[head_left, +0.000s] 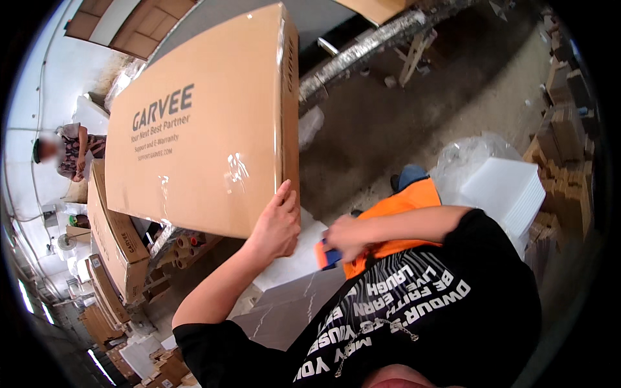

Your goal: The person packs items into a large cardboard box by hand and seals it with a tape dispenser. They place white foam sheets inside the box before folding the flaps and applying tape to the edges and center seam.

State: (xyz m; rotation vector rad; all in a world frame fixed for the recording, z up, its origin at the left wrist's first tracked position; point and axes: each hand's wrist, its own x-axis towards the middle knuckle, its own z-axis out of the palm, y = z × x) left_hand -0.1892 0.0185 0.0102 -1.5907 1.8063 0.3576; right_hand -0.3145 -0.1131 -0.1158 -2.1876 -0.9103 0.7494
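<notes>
A large brown cardboard box [213, 129] with dark print stands tilted in front of me, shiny clear tape along its right edge. My left hand [278, 223] is closed on its lower right corner, with the fingertips against the narrow taped side. Lower right of that corner, apart from the box, my right hand [346, 236] is closed near my waist. It holds a small orange and blue tool [328, 255], perhaps a tape dispenser; the hand covers much of it. An orange apron-like cloth [404, 207] hangs against my body behind my right forearm.
More long cardboard boxes [116, 236] lie at the left, near another person [81, 152]. White foam sheets [504, 191] and clear plastic wrap [462, 155] stand at my right. Behind the box runs a table edge wrapped in shiny tape [362, 61]. Stacked cardboard [563, 136] lines the far right.
</notes>
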